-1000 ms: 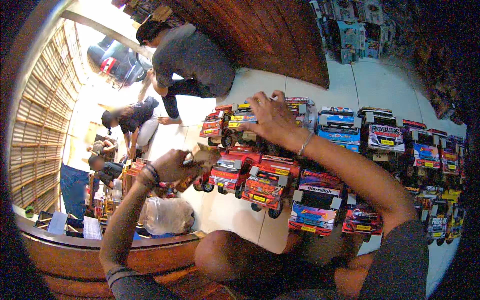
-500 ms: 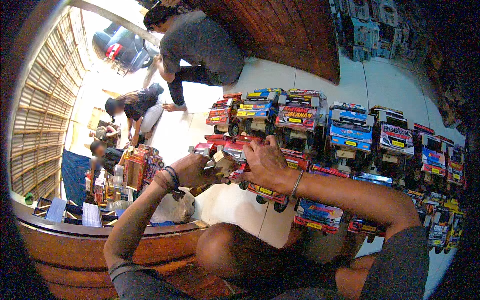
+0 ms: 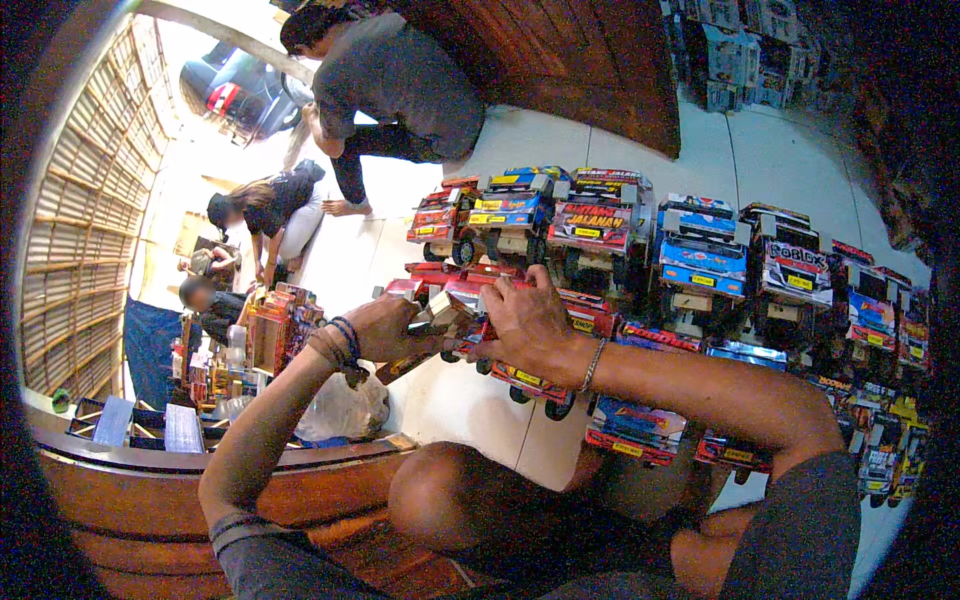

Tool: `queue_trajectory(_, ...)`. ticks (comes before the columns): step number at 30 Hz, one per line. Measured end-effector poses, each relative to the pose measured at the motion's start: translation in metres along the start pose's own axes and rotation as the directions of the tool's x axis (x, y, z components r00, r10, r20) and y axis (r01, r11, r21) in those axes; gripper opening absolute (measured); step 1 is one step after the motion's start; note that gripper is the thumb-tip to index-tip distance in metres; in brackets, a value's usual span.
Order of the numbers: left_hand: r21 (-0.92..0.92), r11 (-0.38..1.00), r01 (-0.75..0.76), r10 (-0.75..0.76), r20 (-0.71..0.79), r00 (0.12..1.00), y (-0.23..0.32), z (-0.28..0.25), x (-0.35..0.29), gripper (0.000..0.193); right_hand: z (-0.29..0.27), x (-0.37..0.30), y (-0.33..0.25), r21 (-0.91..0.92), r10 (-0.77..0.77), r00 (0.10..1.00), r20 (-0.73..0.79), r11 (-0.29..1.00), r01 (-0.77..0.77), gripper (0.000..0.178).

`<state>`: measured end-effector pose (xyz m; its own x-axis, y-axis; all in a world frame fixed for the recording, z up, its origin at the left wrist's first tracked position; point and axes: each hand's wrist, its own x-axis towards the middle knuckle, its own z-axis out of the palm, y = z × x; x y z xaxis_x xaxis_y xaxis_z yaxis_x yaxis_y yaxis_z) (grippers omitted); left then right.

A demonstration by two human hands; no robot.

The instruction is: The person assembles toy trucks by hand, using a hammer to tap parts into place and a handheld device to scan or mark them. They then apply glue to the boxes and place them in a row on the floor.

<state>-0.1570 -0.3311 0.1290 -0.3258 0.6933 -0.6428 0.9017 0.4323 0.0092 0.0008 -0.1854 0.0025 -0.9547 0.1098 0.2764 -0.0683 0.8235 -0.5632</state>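
Observation:
Rows of toy trucks with printed bodies, black wheels and yellow plates stand on pale floor tiles. My left hand (image 3: 382, 330), fingers curled, holds a pale wooden piece (image 3: 441, 311) at the left end of the nearer rows; its exact shape is partly hidden. Beside it, my right hand (image 3: 528, 322) grips a red toy truck (image 3: 468, 293) from above, fingers bent over its body and thumb towards the left hand. Much of that truck is covered by my fingers. Just below my right wrist stands another red toy truck (image 3: 533, 388). Behind it is a blue and yellow truck (image 3: 512, 208).
A wooden bench edge (image 3: 240, 460) runs along the lower left, near a filled clear plastic bag (image 3: 345, 408). One person in dark clothes (image 3: 395, 90) sits at the top; others are beside stacked toys (image 3: 285, 330). A wooden panel (image 3: 560, 70) stands behind the trucks.
My left hand and the wooden piece have shifted slightly up and turned a little. My right hand stays on the truck, moved slightly left. The view has tilted a little.

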Motion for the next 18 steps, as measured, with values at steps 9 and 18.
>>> queue_trajectory(9,0.040,0.997,-0.064,0.066,-0.060,0.996,-0.016,0.011,0.004,0.065,0.004,-0.001,-0.001,-0.005,0.006,0.999,-0.032,1.000,-0.006,0.080)
queue_trajectory(18,-0.036,0.995,-0.090,0.085,-0.135,0.987,-0.013,0.014,0.003,0.064,0.003,-0.002,0.000,0.019,-0.012,1.000,-0.019,1.000,0.012,0.079)
